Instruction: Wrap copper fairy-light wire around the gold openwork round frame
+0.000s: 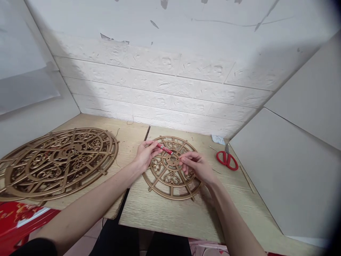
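Note:
My left hand [146,153] is closed around a slim red lighter [165,149], its silvery end pointing right over the hub of a round gold openwork panel [172,196]. The panel lies flat on the table, with scrollwork between its spokes. Thumb and fingertips of my right hand [194,164] are pinched together just right of the lighter's end, above the hub. Whatever sits in that pinch is too small to make out. Part of the panel's right side is hidden under my right hand.
Several similar gold panels [64,192] lie stacked at the left, with loose threads on top. Red-handled scissors [227,160] rest at the right, near a pale blue scrap [217,139]. A thin strip [247,179] lies by the right wall panel. A white brick-patterned wall [173,85] closes off the back.

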`<state>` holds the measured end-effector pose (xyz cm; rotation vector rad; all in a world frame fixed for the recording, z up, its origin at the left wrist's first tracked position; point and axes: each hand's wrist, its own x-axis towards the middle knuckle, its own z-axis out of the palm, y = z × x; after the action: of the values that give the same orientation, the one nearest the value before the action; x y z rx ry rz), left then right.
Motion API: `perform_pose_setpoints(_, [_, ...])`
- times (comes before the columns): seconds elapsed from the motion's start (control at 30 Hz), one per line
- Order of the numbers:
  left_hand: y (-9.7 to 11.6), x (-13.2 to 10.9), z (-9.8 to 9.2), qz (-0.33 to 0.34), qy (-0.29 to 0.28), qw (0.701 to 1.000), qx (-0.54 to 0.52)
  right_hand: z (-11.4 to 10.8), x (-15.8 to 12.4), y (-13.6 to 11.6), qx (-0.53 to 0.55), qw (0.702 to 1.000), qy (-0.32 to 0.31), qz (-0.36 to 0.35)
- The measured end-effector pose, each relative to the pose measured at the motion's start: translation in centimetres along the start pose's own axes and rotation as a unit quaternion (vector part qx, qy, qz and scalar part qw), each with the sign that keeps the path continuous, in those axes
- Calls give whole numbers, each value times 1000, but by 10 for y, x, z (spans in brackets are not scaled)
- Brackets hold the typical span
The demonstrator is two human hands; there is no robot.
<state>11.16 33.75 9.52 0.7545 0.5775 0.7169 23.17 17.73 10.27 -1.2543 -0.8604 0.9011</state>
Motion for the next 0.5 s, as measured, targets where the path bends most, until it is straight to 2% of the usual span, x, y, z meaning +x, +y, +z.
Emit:
perform_pose_setpoints(0.17, [-1, -2, 2, 0, -2, 1000, 12, 8, 5, 12, -18, 1000, 13, -20])
perform_pose_setpoints(0.5, [-3, -2, 2, -10, -12, 1000, 17, 13, 4, 10, -45, 999, 20, -17])
